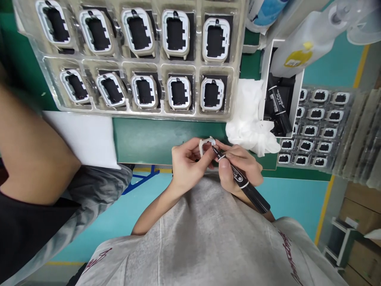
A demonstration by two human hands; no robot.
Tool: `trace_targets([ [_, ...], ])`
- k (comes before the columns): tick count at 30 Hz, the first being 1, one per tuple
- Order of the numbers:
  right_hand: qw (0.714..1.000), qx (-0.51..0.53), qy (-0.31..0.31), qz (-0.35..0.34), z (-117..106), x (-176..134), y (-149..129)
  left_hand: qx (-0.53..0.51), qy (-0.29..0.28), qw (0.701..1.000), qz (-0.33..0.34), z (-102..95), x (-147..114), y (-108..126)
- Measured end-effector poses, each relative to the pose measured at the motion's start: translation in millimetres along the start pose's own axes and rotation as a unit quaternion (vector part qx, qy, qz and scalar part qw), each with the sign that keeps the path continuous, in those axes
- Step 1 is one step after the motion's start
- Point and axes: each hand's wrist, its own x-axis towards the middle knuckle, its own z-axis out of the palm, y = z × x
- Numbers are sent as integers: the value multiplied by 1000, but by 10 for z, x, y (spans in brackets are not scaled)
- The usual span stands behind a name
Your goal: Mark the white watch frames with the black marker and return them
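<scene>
Near the table's front edge, my left hand [189,165] pinches a small white plastic watch-case frame [203,146], partly covered by the fingers. My right hand [242,167] grips a black marker pen [242,180] like a writing tool, its tip up against or very close to the frame; I cannot tell whether they touch. The marker's rear end points down and right, over my grey shirt. Beyond my hands lies a clear plastic tray [143,114] with similar white frames in its compartments.
Crumpled white tissue [248,119] lies right of the tray. Beside it, a white box [266,75] contains a marker [278,105] and a pump bottle [306,47]. More filled trays [315,123] are at the right. A co-worker's arm [32,147] and white paper [86,137] are at the left.
</scene>
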Motion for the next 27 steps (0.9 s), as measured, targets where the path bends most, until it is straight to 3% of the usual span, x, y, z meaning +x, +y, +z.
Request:
trace_targets([
  [8,1000,-3,-16,6,-45,-5,-10,7,1,1000,24,-12,10,-52],
  [15,994,-26,67,-84,71,-113,83,-81,-90,992,-39,-149,97,10],
  [27,986,27,80,-143,175,-144,-25,-169,-168,959,-155,-329,213,38],
])
